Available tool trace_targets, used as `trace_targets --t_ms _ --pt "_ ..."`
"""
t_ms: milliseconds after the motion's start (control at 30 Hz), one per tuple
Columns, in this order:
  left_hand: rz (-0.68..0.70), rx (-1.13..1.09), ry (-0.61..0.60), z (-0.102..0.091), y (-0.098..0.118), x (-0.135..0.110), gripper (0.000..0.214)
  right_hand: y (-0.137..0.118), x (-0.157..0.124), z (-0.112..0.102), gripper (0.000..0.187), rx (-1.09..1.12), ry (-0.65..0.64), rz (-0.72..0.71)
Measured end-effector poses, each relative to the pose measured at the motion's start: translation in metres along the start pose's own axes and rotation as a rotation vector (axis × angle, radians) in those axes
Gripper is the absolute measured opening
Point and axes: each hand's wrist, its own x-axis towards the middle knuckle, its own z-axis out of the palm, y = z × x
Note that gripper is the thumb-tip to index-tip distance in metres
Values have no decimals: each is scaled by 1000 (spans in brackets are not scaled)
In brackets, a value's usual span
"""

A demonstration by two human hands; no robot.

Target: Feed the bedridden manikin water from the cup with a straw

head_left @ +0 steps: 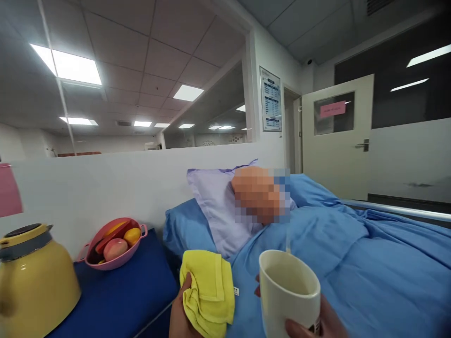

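My left hand [180,313] grips a folded yellow cloth [208,291] at the bottom centre, thumb pressed on its near edge. My right hand [319,321] is wrapped round a cream mug [287,293] held upright just right of the cloth; a thin clear straw [288,240] rises from the mug. Beyond both hands a person lies in a bed under a blue blanket [352,263], the head resting on a pale lilac pillow [216,206]. The mug sits below the person's head, over the blanket.
A blue bedside surface [127,291] at the left carries a yellow kettle [33,277] and a pink bowl [114,244] of fruit. A white partition wall [105,183] runs behind. A metal bed rail [398,210] and a closed door [338,136] are at the right.
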Motion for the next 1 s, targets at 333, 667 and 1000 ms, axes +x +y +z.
trace_targets --t_ms 333,667,1000 --pt "97 -105 -249 79 -79 77 57 -18 88 -78 59 149 -99 -30" --pt "205 -89 -39 110 -124 132 62 20 152 -103 66 -17 -108 -18" --pt "182 -447 -90 117 -137 113 34 22 148 -115 61 -26 -314 -29"
